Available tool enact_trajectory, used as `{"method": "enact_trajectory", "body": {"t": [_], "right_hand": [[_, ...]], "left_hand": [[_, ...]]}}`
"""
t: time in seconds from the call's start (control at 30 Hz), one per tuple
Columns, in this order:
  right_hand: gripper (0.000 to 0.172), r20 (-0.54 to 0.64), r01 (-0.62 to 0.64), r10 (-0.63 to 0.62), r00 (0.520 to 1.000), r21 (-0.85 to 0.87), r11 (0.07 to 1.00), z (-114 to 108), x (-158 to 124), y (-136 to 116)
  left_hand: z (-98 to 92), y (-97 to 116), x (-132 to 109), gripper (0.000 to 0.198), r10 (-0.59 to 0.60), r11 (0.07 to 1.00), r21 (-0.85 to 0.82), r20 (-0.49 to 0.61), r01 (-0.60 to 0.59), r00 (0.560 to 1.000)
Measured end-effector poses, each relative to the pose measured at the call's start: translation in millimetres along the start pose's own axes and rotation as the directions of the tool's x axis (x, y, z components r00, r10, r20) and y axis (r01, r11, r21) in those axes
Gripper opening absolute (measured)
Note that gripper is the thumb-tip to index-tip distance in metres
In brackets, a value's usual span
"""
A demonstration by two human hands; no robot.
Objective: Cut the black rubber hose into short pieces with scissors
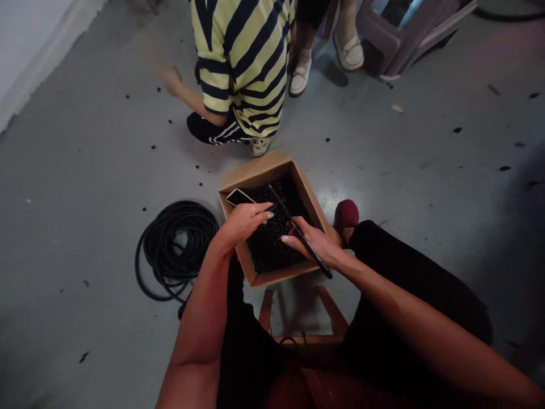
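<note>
Both hands are over an open cardboard box (313, 199) filled with small black pieces (272, 244). My right hand (309, 238) grips a long, thin, dark knife-like tool (318, 260), its narrow end pointing away from me toward the far side of the box. My left hand (249, 220) is closed, thumb and fingers together beside the narrow end of that tool. A small dark item seems to be at its fingertips, too unclear to name. A phone (239, 197) with a light edge lies inside the box at its far left corner, close to my left hand.
A coil of black hose (179, 244) lies on the floor left of the box. Ahead, a person in a striped shirt (251, 62) crouches; another person's white shoes (300, 76) and a grey plastic stool (383, 40) are beyond. Black scraps dot the floor. Wooden stool legs (332, 309) stand below the box.
</note>
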State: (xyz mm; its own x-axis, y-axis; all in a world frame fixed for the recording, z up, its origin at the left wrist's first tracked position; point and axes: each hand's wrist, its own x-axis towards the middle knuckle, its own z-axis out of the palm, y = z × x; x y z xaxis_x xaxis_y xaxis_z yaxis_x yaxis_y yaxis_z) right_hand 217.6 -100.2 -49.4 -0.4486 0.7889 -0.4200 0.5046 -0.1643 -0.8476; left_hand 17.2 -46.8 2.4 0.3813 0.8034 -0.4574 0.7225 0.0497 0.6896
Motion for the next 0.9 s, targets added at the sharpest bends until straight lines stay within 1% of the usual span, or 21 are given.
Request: {"method": "enact_trajectory", "body": {"t": [0.1, 0.17, 0.3, 0.4, 0.47, 0.53, 0.67, 0.73, 0.8, 0.9], "right_hand": [[0.047, -0.059, 0.015, -0.017, 0.998, -0.035, 0.999, 1, 1, 2], [0.044, -0.078, 0.010, -0.015, 0.997, -0.062, 0.998, 0, 2, 2], [0.034, -0.082, -0.031, 0.021, 0.996, -0.127, 0.991, -1, 4, 2], [0.028, -0.081, -0.045, 0.034, 0.996, -0.145, 0.988, 0, 3, 3], [0.026, -0.081, -0.048, 0.037, 0.996, -0.147, 0.988, 2, 1, 4], [0.025, -0.082, -0.043, 0.031, 0.996, -0.150, 0.988, 4, -3, 6], [0.024, -0.066, -0.021, 0.012, 0.998, -0.135, 0.991, 6, -11, 6], [0.024, -0.063, -0.019, 0.011, 0.998, -0.133, 0.991, 6, -13, 4], [0.024, -0.068, -0.015, 0.005, 0.998, -0.140, 0.990, 4, -14, 3], [0.024, -0.072, -0.005, -0.006, 0.997, -0.152, 0.988, 1, -13, 3]], "left_hand": [[2.0, 0, 1, 0.043, -0.025, 1.000, 0.005, -0.013, 0.025, 1.000], [2.6, 1, 2, 0.043, -0.043, 0.999, 0.004, -0.016, 0.043, 0.999], [2.1, 1, 0, 0.046, -0.069, 0.998, -0.005, -0.014, 0.069, 0.998], [1.2, 0, -2, 0.046, -0.056, 0.998, -0.030, -0.009, 0.056, 0.998], [0.4, -2, -4, 0.043, -0.033, 0.998, -0.044, 0.016, 0.033, 0.999], [-0.4, -3, -5, 0.042, -0.031, 0.997, -0.063, 0.062, 0.034, 0.998], [-1.3, -2, -10, 0.039, -0.066, 0.983, -0.158, 0.201, 0.099, 0.977], [-1.4, 1, -12, 0.033, -0.058, 0.973, -0.201, 0.248, 0.110, 0.967], [-1.3, 5, -13, 0.029, -0.047, 0.967, -0.232, 0.260, 0.109, 0.965], [-0.3, 10, -13, 0.034, -0.051, 0.962, -0.247, 0.250, 0.114, 0.967]]}}
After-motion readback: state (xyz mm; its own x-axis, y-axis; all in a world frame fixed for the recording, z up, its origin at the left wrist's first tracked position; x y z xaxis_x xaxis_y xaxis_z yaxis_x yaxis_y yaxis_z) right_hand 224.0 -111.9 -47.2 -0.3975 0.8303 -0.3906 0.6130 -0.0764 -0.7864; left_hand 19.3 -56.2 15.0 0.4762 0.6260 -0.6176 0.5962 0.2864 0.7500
